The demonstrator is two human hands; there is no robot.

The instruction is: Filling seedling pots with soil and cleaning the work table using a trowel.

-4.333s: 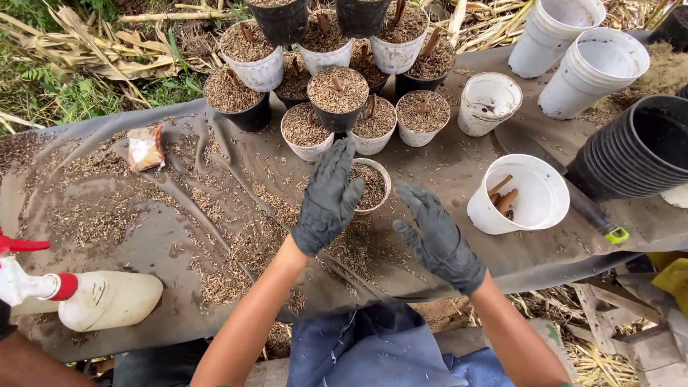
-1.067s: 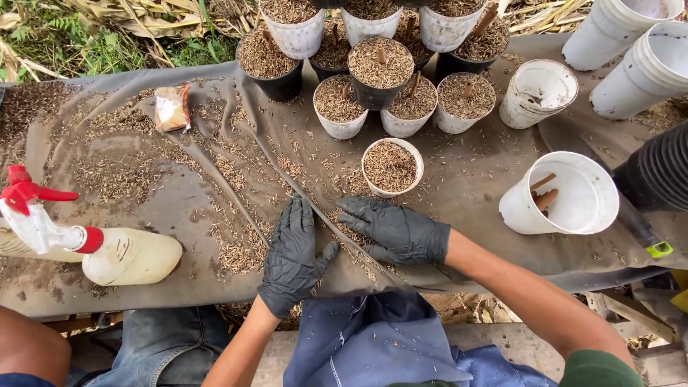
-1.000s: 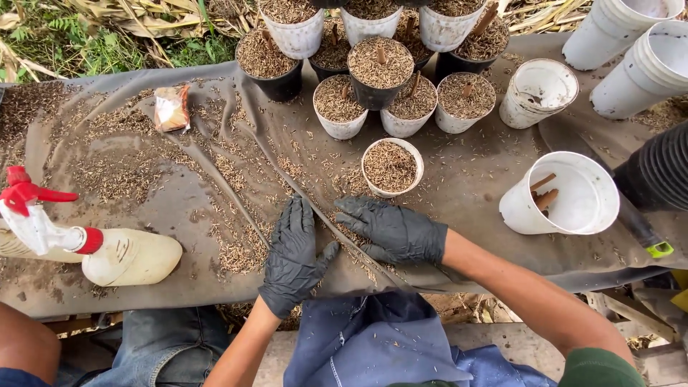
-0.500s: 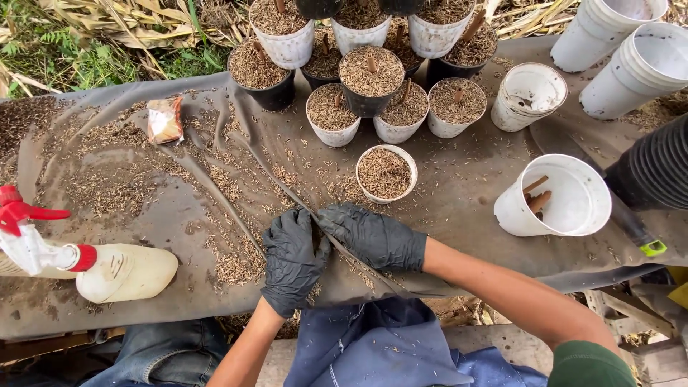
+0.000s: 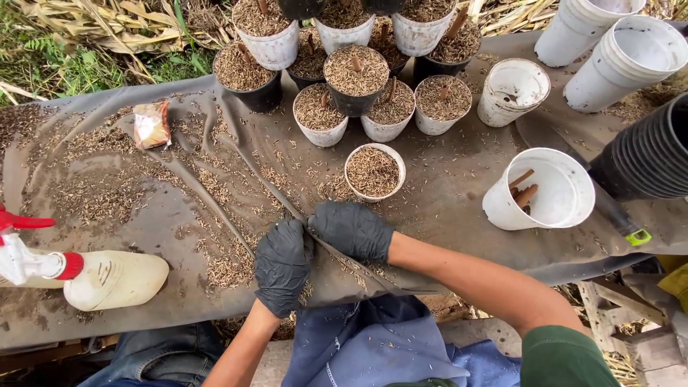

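Clearly we are partway through the potting; behind the work, a cluster of filled pots (image 5: pixel 356 79) already stands packed with brown husk mix, some with a short stick set in, and one small white pot (image 5: pixel 374 172), also filled, sits alone just in front of them, near our hands. Our left hand (image 5: pixel 282 264) and right hand (image 5: pixel 351 229), both in black gloves, are drawn close together on the dark sheet (image 5: pixel 444 186), fingers curled and pinching up a fold of it where loose husks (image 5: pixel 215 236) lie scattered; neither hand is spread flat, and neither holds a pot. Much mix lies strewn across the sheet to the left, so we judge the gathering unfinished. To the right a white bucket (image 5: pixel 548 190) lies tipped with a few brown sticks inside; stacks of empty white cups (image 5: pixel 631 61) and black pots (image 5: pixel 652 154) wait unfilled, which suggests plenty of pots remain. A spray bottle (image 5: pixel 93 276) lies at the left edge, near a small packet (image 5: pixel 152 124).
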